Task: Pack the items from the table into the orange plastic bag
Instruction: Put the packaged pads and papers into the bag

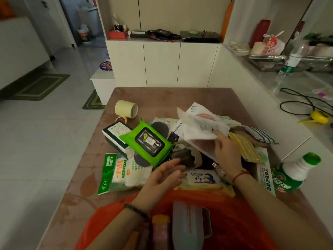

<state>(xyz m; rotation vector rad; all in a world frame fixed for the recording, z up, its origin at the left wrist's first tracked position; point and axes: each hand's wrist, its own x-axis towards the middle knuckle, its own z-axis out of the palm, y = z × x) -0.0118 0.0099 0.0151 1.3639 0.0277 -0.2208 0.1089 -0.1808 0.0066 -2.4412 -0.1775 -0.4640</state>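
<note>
Nearest you, the orange bag [225, 204] lies slack on the table [144, 98], mouth toward the pile, with a grey box [189, 226] and a yellow-capped bottle [160, 228] already inside. Both forearms cross its opening, so the plastic can bunch or fold under your arms, and the next item may land on the rim instead of in the bag.

Your left hand [165, 175] hangs over the pile just beside the baby wipes [203, 177], fingers straight and apart, holding nothing. Your right hand [227, 152] reaches further in, with its fingertips [219, 136] on the near edge of a raised white pack [198, 127]. I cannot tell whether the thumb pinches it from beneath. If the hold is only a touch, the pack will likely slip back as you lift.

Most of the pile is still unpacked. The green wipes [151, 141] sit tilted on top of other things, so pulling a neighbour could tip them off. At the right edge a green-capped bottle [295, 172] lies on its side and could roll off if knocked. Farthest off, the tape roll [127, 109] also lies on its side and may roll.
</note>
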